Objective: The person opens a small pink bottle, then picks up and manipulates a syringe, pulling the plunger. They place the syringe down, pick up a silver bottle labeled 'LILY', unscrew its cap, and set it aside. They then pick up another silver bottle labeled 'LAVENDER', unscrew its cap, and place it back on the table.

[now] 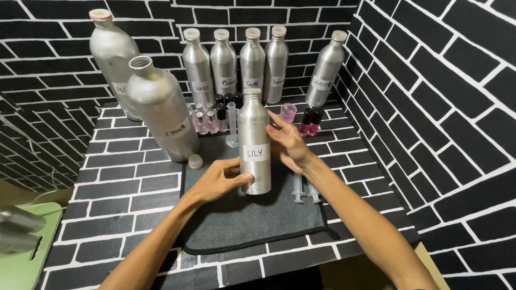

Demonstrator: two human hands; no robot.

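Held upright between both hands: a capped silver bottle [254, 142] with a white label, standing on a dark mat [252, 220] mid-table. Left hand [220, 180] wrapped low around the base, fingers pressed to the metal near the bottom. Right hand [289, 144] laid flat against the upper side, fingers spread, more steadying than gripping; probably touching only with palm and fingertips, though hard to tell from this angle.

Smooth tapered metal, so a slip possible if the low grip loosens, and a tall narrow body prone to tipping once let go on the soft mat. Just behind, a clear tube [232, 124] standing upright, a row of small vials [210, 119], a pink cup [288, 112] and two pink bottles [311, 120]: easily toppled by a bump. Close at left, a big open bottle [161, 110] with its cap [195, 161] lying beside it: spill risk if knocked. Syringes [304, 189] lying under the right wrist, liable to roll or be swept off the mat.
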